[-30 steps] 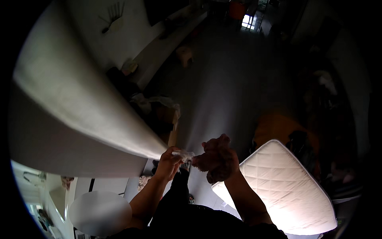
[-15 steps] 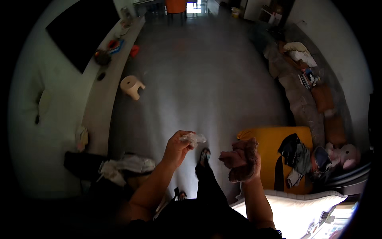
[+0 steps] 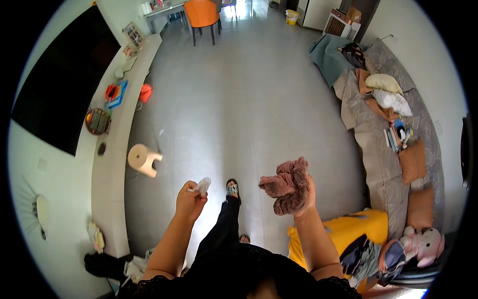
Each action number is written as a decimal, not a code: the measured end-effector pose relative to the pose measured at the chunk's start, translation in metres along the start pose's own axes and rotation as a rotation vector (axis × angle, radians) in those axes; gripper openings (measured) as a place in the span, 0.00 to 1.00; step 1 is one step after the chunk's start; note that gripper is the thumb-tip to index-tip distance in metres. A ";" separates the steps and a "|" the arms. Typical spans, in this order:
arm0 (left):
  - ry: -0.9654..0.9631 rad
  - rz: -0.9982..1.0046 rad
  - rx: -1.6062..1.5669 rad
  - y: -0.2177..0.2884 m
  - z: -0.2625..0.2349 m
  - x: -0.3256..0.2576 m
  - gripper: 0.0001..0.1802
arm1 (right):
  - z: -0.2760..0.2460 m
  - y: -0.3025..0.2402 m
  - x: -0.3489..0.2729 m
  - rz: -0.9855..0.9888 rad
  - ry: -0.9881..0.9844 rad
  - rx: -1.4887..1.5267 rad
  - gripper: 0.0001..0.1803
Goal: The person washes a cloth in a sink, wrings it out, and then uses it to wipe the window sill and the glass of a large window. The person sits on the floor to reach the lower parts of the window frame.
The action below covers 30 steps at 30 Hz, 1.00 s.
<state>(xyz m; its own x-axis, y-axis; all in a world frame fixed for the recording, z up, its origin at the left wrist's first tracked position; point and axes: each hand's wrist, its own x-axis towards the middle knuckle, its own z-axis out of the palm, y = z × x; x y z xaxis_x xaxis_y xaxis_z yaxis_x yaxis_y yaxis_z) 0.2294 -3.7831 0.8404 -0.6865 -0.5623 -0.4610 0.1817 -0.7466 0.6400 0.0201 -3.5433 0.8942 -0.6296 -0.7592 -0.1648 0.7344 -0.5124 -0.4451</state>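
Note:
My right hand (image 3: pixel 304 198) is raised in front of me and grips a bunched, fuzzy dusty-pink cloth (image 3: pixel 287 185). My left hand (image 3: pixel 189 200) is raised beside it, its fingers pinched on a small whitish crumpled scrap (image 3: pixel 203 185). The two hands are apart, about a forearm's width between them. Below them my dark-trousered leg and sandalled foot (image 3: pixel 232 188) step forward on the grey tiled floor (image 3: pixel 239 99).
A long white low shelf (image 3: pixel 112 164) runs along the left wall under a black screen (image 3: pixel 59 84), with a small beige stool (image 3: pixel 143 159) beside it. A grey sofa (image 3: pixel 383 144) with cushions lies right. A yellow case (image 3: pixel 358 224) stands near my right.
The view has swung from a white surface and a mattress to the open room. Both hands, close together before, have moved apart, and the right hand has lifted the pink cloth.

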 end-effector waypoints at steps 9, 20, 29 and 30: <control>-0.349 -0.237 0.131 0.058 0.220 0.352 0.08 | -0.031 -0.157 0.298 -0.110 0.236 0.040 0.21; -0.252 -0.323 0.039 0.174 0.423 0.759 0.10 | -0.117 -0.362 0.687 -0.280 0.192 0.043 0.19; -0.051 -0.125 0.275 0.278 0.543 1.066 0.09 | -0.069 -0.506 1.115 -0.038 0.029 -0.082 0.24; -0.092 -0.114 0.265 0.286 0.564 1.114 0.11 | -0.073 -0.521 1.160 -0.020 0.027 -0.083 0.23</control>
<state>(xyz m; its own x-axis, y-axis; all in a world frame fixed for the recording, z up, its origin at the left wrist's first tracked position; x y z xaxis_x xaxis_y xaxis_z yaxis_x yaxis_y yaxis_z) -0.8802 -4.4226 0.8569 -0.7553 -0.4364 -0.4889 -0.0817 -0.6775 0.7310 -1.1110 -4.1275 0.8703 -0.6512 -0.7377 -0.1782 0.6988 -0.4912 -0.5200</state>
